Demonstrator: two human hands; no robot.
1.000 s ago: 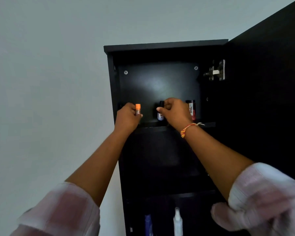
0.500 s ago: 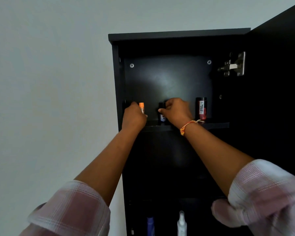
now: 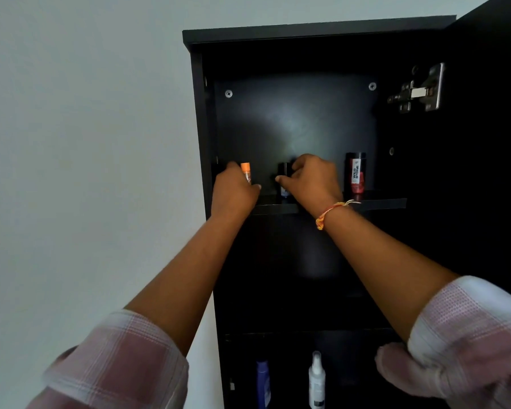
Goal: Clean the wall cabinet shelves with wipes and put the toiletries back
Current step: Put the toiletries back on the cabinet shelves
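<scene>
Beside the pale wall point(image 3: 71, 143) on the left, we are reaching up into the black wall cabinet point(image 3: 307, 31). Our left hand point(image 3: 233, 193) is curling round an orange-capped tube point(image 3: 245, 169) at the left end of the top shelf point(image 3: 384, 203), the cap poking up above the knuckles; whether the tube's base is touching the board we cannot tell. Just to its right, a small dark bottle point(image 3: 284, 178) is standing upright near the middle of the same shelf, and our right hand point(image 3: 313, 181) is pinching it between thumb and fingers. Far below the hands, low in the cabinet, a blue bottle point(image 3: 263, 379) and a white spray bottle point(image 3: 316, 379) are standing side by side. An orange-and-yellow thread bracelet point(image 3: 328, 214) is sitting on the right wrist. Further right, apart from that hand, a black-and-red Wild Stone can point(image 3: 356, 172) is standing upright on the top shelf. A metal hinge point(image 3: 419, 90) is showing at the upper right, and the cabinet door point(image 3: 484, 172) is standing open beyond it
</scene>
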